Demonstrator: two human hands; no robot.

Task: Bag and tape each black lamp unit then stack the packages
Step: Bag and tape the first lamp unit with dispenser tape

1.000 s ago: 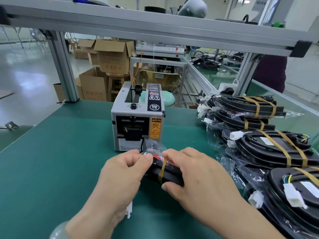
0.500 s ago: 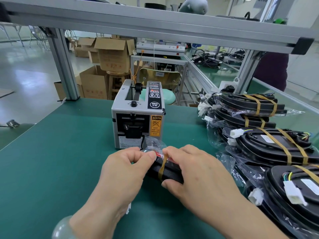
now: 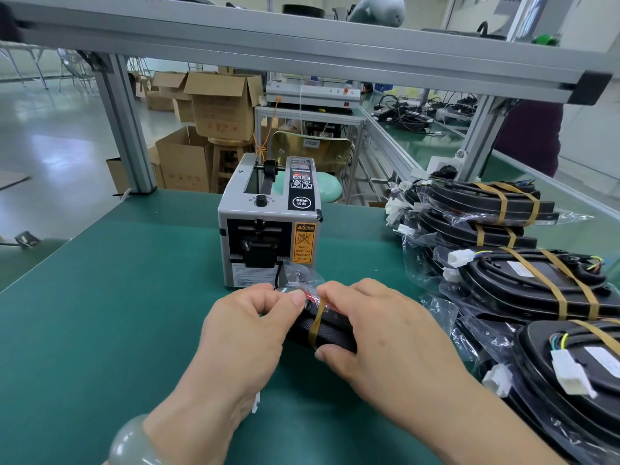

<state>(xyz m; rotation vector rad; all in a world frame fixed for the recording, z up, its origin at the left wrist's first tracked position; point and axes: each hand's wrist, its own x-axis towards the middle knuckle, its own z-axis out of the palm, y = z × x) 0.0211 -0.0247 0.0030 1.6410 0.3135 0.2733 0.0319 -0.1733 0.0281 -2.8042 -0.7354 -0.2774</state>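
A black lamp unit (image 3: 330, 333) in a clear bag rests on the green mat just in front of the tape dispenser (image 3: 270, 223). One strip of brown tape (image 3: 317, 318) crosses it. My left hand (image 3: 245, 330) grips its left end, thumb pressing the crumpled bag top. My right hand (image 3: 372, 330) covers its right side, fingers curled over the edge. Most of the unit is hidden under both hands. Stacks of bagged, taped lamp packages (image 3: 536, 283) lie at the right.
The green mat (image 3: 100, 313) runs across the bench. A small white connector (image 3: 255, 402) pokes out under my left wrist. An aluminium frame (image 3: 124, 129) crosses overhead. Cardboard boxes (image 3: 218, 105) and another bench stand behind.
Both hands stay on the lamp unit in nearly the same grip. The view has shifted slightly; nothing was let go.
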